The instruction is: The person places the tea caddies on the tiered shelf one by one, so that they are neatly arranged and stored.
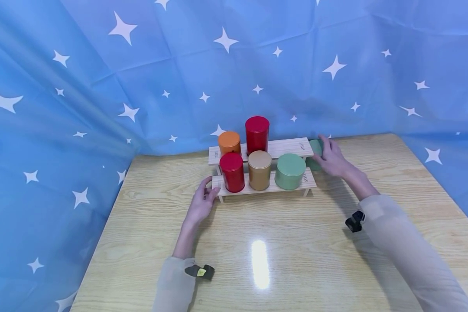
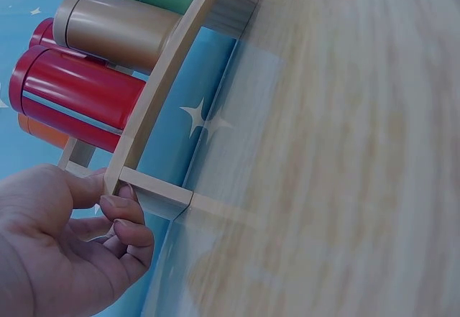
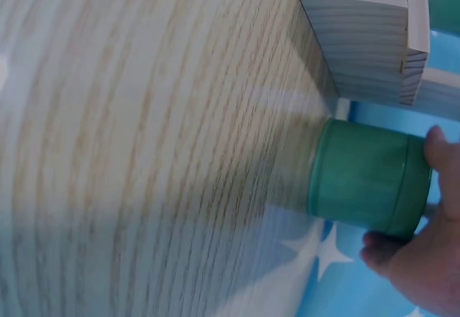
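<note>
My left hand (image 1: 201, 200) pinches the left end of the front wooden shelf (image 1: 271, 186), thumb on top and fingers curled beneath the board in the left wrist view. On this shelf stand a red tin (image 1: 232, 174), a gold tin (image 1: 259, 172) and a light green tin (image 1: 290, 173). With its fingers around the lid, my right hand (image 1: 334, 159) grips a darker green tin (image 3: 366, 177) beside the shelves' right end. The base of that tin is down at the tabletop, close to a shelf leg (image 3: 359, 40).
Behind, a higher wooden shelf (image 1: 286, 148) carries an orange tin (image 1: 229, 141) and a tall red tin (image 1: 257, 132). A blue cloth with white stars (image 1: 195, 73) hangs along the back and sides of the wood-grain table (image 1: 148, 242).
</note>
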Tool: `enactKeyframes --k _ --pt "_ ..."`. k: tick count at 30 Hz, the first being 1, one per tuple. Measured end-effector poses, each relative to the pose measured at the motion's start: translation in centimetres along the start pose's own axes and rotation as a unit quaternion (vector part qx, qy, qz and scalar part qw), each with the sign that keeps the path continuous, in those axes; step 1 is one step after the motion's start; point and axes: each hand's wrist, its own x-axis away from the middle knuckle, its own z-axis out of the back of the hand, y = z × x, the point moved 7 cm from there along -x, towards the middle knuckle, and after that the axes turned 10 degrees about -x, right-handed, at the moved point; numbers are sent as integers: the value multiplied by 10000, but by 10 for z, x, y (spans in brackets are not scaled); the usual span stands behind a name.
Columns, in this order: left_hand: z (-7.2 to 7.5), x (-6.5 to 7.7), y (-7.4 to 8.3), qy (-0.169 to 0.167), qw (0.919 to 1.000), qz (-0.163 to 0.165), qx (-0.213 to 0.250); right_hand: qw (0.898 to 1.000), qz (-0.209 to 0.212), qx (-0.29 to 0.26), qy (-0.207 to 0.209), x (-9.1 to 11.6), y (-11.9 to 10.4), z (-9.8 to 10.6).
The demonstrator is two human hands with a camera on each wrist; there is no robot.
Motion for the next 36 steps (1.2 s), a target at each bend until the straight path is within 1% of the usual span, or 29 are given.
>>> enactKeyframes --k 3,7,11,16,19,23,24,29,36 --pt "2 7 13 -46 10000 -17 -13 10000 -15 -64 -17 0 4 0" --pt "3 10 17 -26 10000 -56 -31 9999 -21 -115 53 0 6 1" --pt "3 9 15 -2 9999 -107 -58 9998 -21 -73 184 4 6 5" --pt "2 7 11 -20 9999 -88 -63 9991 -86 -170 376 9 7 12" --pt "0 -1 -2 17 10000 -67 -71 9979 -117 -239 585 12 5 19" --pt "-3 -10 -20 129 9999 -30 -73 9959 -100 -174 878 17 -2 31" --pt "-3 -11 -22 158 9998 -30 -90 9953 -94 -159 949 19 -3 33" --pt "-4 -12 -23 208 9997 -94 -122 9916 -31 -268 1265 25 -11 48" --pt "-4 -11 -22 186 9997 -124 -98 9851 234 -393 1660 31 -25 65"
